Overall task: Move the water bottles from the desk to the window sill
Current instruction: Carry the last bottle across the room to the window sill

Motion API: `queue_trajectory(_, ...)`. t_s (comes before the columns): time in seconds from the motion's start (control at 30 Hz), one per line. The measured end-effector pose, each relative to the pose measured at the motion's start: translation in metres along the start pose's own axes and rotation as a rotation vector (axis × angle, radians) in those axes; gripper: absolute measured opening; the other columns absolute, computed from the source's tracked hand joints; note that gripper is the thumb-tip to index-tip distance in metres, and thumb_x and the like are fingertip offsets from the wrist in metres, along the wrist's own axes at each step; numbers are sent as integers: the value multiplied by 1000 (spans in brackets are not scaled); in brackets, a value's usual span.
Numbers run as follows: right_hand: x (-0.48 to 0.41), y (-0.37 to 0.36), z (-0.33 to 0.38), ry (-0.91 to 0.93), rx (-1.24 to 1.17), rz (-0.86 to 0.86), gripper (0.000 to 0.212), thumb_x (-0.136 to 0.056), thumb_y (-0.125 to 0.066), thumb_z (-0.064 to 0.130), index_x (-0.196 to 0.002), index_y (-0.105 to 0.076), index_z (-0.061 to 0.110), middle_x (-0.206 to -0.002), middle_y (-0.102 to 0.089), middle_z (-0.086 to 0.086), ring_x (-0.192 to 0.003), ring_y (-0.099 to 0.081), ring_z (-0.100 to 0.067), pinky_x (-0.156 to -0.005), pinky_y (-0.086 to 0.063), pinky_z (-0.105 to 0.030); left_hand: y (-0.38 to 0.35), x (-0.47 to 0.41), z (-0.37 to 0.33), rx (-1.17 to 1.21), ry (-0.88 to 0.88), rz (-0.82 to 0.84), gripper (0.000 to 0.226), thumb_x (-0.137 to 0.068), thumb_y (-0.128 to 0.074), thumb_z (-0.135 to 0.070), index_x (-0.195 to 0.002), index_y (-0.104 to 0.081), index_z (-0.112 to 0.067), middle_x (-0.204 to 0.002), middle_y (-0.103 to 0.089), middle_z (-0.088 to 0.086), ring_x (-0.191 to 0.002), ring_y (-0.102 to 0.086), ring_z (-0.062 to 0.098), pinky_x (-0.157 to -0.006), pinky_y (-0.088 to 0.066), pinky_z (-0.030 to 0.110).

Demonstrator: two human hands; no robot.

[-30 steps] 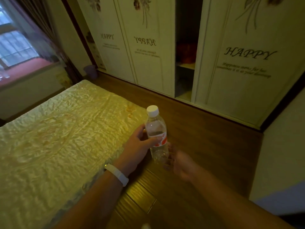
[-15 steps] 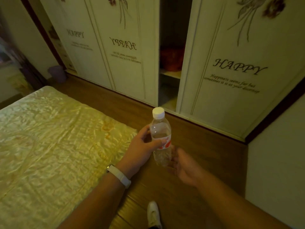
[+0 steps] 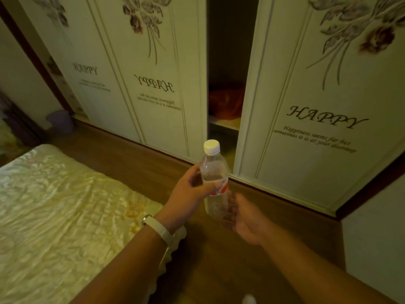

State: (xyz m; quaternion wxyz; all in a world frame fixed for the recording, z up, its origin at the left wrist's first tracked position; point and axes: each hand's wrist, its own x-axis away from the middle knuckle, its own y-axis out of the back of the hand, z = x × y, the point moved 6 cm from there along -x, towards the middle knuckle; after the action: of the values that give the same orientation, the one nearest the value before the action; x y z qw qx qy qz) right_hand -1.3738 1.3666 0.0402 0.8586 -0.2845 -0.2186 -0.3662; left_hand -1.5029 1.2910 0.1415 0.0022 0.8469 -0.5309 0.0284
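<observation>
1 water bottle (image 3: 214, 183) stays gripped by left fingers (image 3: 209, 187); right hand (image 3: 245, 218) still open, window gone.

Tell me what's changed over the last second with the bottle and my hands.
The view swung right: the window is out of sight, and the wardrobe fills more of the frame. The left hand still grips the upright water bottle; the right hand stays open just beside its base. Nothing was let go.
</observation>
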Motion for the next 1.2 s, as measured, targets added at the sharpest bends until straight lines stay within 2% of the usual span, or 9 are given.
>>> queue_trajectory(0.07, -22, 0, 13, -2, -11, 19, 39, -96, -47, 45, -123, -62, 21, -119, -67, -14, -104, -63, -29, -82, -50, -40, 5, -24, 0, -10, 6, -9, 54, -81, -77, -19, -130, -58, -29, -120, -69, -2, -112, -66, 17, -97, -53, 44)
queue_trajectory(0.3, -120, 11, 76, -44, -8, 87, 37, -97, -46, 42, -123, -62, 21, -121, -67, -15, -102, -63, -29, -76, -48, -39, 17, -130, 1, -32, 37, -88, 51, -82, -76, -16, -127, -59, -33, -117, -70, -5, -110, -67, 13, -91, -55, 36)
queue_trajectory(0.43, -182, 22, 133, -82, 16, 125, 39, -96, -49, 44, -124, -63, 20, -123, -66, -14, -107, -62, -31, -81, -48, -41, 16, -206, -12, -38, 42, -117, 59, -78, -75, -21, -134, -55, -25, -121, -69, -1, -112, -66, 16, -93, -55, 37)
queue_trajectory(0.67, -252, 35, 241, -114, 13, 202, 43, -96, -50, 38, -128, -59, 11, -112, -59, -14, -93, -56, -27, -71, -44, -35, 10, -323, -40, -39, 34, -191, 61, -78, -77, -20, -135, -54, -22, -120, -70, -1, -113, -66, 17, -96, -52, 40)
queue_trajectory(0.73, -270, 34, 263, -118, 19, 203, 37, -96, -51, 36, -121, -62, 11, -111, -59, -15, -93, -56, -28, -70, -44, -35, 12, -346, -47, -36, 19, -218, 61, -78, -77, -17, -134, -54, -21, -119, -70, 1, -112, -66, 19, -94, -53, 40)
queue_trajectory(0.83, -292, 23, 284, -129, 11, 212, 26, -97, -50, 35, -105, -64, 14, -108, -60, -16, -88, -57, -27, -67, -44, -35, 24, -370, -54, -35, 21, -257, 60, -77, -77, -19, -133, -55, -22, -119, -70, 2, -111, -67, 20, -94, -54, 42)
queue_trajectory(0.97, -322, 2, 302, -141, 67, 248, 26, -96, -50, 37, -101, -65, 15, -105, -64, -15, -84, -60, -25, -67, -45, -35, 49, -394, -58, -14, 25, -288, 61, -75, -74, -21, -133, -54, -20, -120, -70, 3, -111, -67, 19, -90, -55, 36)
queue_trajectory(1.07, -352, -19, 309, -160, 98, 249, 28, -96, -51, 37, -106, -64, 14, -108, -62, -16, -89, -59, -28, -68, -45, -36, 80, -412, -54, 6, 38, -321, 54, -79, -71, -13, -130, -56, -20, -118, -70, 4, -108, -68, 19, -84, -57, 30)
queue_trajectory(1.2, -397, -56, 316, -198, 126, 254, 33, -96, -52, 39, -113, -65, 14, -111, -64, -17, -96, -59, -30, -73, -46, -38, 134, -445, -46, 5, 61, -332, 51, -86, -69, -8, -134, -54, -17, -120, -70, 7, -109, -68, 22, -92, -55, 38)
